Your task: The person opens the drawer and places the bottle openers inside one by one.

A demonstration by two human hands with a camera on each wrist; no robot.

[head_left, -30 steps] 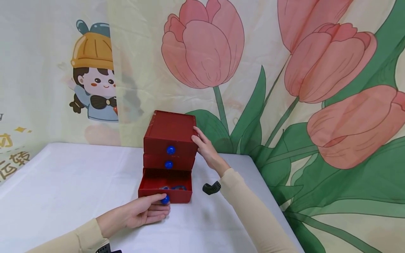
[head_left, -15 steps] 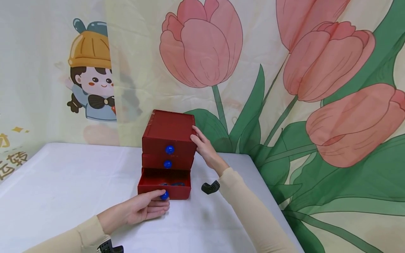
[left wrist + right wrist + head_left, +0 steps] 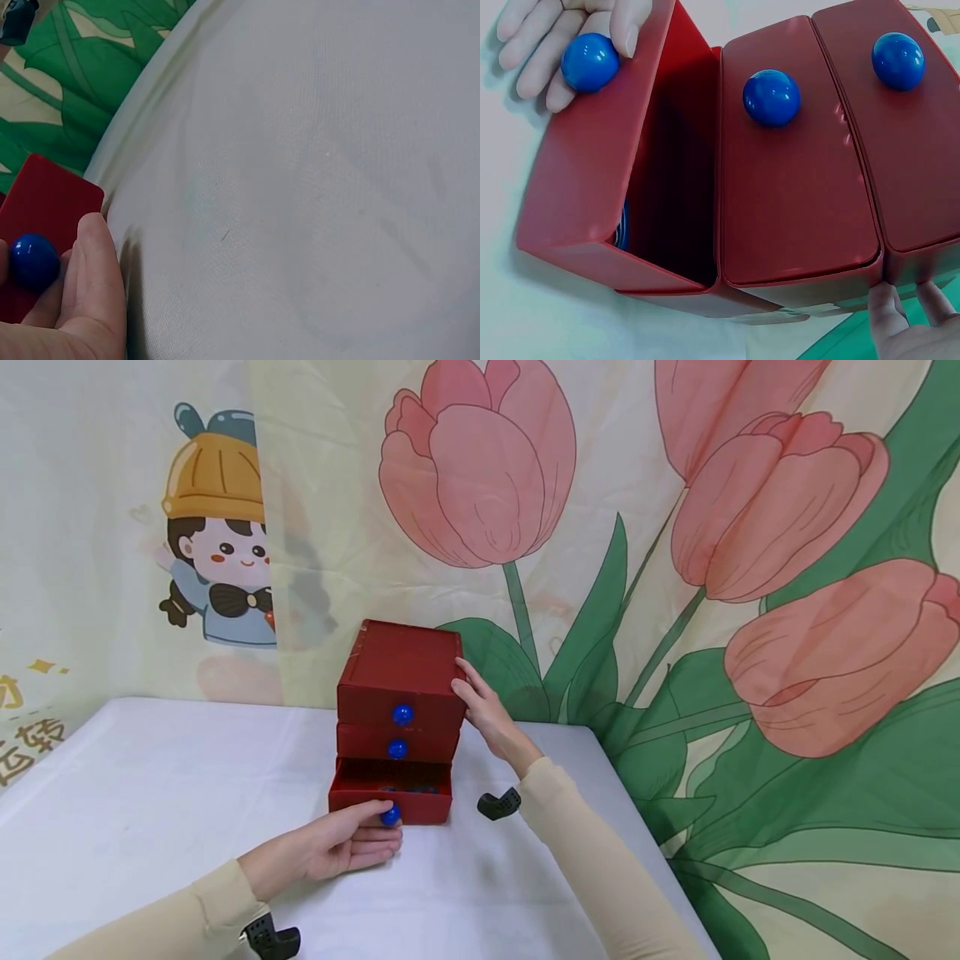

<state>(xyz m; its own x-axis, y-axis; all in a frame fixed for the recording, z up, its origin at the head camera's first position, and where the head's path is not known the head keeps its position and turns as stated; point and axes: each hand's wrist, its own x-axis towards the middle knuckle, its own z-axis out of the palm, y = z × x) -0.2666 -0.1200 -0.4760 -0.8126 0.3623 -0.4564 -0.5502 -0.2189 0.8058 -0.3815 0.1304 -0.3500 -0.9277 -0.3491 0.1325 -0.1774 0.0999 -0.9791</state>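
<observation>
A small red chest of drawers [image 3: 408, 656] stands on the white table, with a blue knob on each drawer. Its bottom drawer [image 3: 427, 808] is partly pulled out; the two above are closed. My left hand [image 3: 339, 843] pinches the bottom drawer's blue knob [image 3: 34, 261] between thumb and index finger, the other fingers extended below it. Fingers of my right hand [image 3: 491, 718] rest against the chest's upper right side. Inside the drawer lie blue items [image 3: 622, 227], mostly hidden by its front panel, so their kind cannot be told.
The white-covered table [image 3: 172, 793] extends left and in front of the chest. Behind it hangs a backdrop [image 3: 480, 485] printed with tulips and a cartoon child. Black wrist devices [image 3: 272, 937] are on both sleeves.
The bottom drawer has slid further into the chest, and my left hand has moved forward with its knob. Less of the blue items shows. My right hand stays at the chest's side.
</observation>
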